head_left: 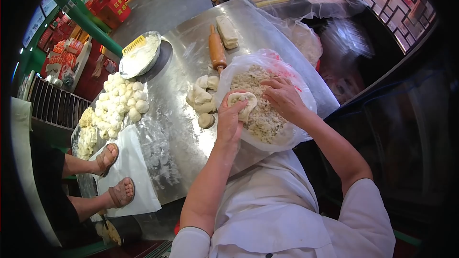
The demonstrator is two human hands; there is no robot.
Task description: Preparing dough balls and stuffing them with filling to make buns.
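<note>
My left hand (231, 125) holds a flattened round of dough (243, 104), its thumb pressing into the hollow middle, where a little filling shows. My right hand (285, 98) reaches into a crumbly pale filling (263, 125), its fingers bent down onto it. Whether it holds any filling cannot be seen. The filling lies in a white plastic bag (303, 113) with red print, spread wide beneath both hands. Left of the bag sit dough pieces (202, 95) in a small heap and a separate dough ball (206, 120).
A wooden rolling pin (216, 48) lies beside folded dough (227, 32) on the metal table (172, 157). Farther left are a flour bowl (147, 55) with a yellow scraper and many dough balls (123, 96). What look like another person's sandalled feet (122, 191) rest over a white sheet (138, 172).
</note>
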